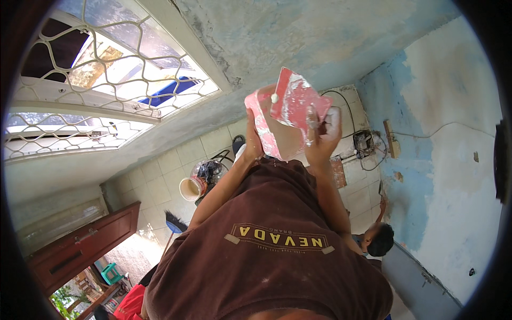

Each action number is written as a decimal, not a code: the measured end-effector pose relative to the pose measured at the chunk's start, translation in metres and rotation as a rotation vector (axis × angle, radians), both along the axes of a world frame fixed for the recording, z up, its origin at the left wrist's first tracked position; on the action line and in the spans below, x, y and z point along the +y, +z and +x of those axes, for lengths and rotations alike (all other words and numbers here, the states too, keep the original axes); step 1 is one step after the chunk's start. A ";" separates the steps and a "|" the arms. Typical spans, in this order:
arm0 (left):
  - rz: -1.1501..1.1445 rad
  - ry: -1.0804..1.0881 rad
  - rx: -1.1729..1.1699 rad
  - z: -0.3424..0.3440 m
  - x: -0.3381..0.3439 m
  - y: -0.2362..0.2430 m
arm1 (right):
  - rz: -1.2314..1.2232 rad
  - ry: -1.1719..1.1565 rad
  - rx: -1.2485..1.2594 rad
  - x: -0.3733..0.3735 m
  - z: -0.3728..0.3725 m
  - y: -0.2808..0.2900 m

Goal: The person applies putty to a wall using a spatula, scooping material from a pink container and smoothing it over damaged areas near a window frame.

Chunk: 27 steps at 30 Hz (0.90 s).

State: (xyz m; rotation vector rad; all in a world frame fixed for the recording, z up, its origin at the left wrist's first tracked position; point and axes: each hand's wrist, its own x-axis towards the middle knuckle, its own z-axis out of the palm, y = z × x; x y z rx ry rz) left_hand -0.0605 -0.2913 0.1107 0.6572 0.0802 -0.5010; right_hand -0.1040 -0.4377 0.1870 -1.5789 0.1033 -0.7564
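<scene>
My left hand (pixel 252 137) grips the side of a pink, paste-smeared container (pixel 281 141) with a pale inside, held up in front of my chest. My right hand (pixel 326 136), coated with white on its fingers, holds a flat pink scraper (pixel 296 98) by its short grip over the container's opening. White paste streaks the scraper's face, and a small blob sits at its left edge.
A grilled window (pixel 117 64) is upper left. On the tiled floor (pixel 189 146) stand a bucket (pixel 192 188) and a broom (pixel 176 224). Cables and a junction (pixel 364 141) lie by the patchy blue wall (pixel 397 208). A co-worker (pixel 378 237) is lower right; another person in red (pixel 128 306) lower left.
</scene>
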 end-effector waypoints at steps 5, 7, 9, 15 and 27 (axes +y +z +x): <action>-0.013 0.064 -0.057 0.006 0.006 0.001 | 0.006 -0.233 -0.132 0.009 -0.008 0.035; -0.039 0.079 -0.051 0.007 0.002 0.008 | 0.019 -0.353 -0.344 0.019 -0.006 0.031; -0.119 0.059 -0.077 0.011 0.002 -0.004 | -0.565 -0.179 -0.054 0.008 -0.005 0.010; -0.116 0.067 -0.027 0.013 0.006 -0.006 | -0.510 0.003 0.222 0.001 0.009 0.030; -0.070 0.060 -0.020 0.019 0.011 -0.001 | 0.104 0.076 0.205 -0.025 0.012 0.006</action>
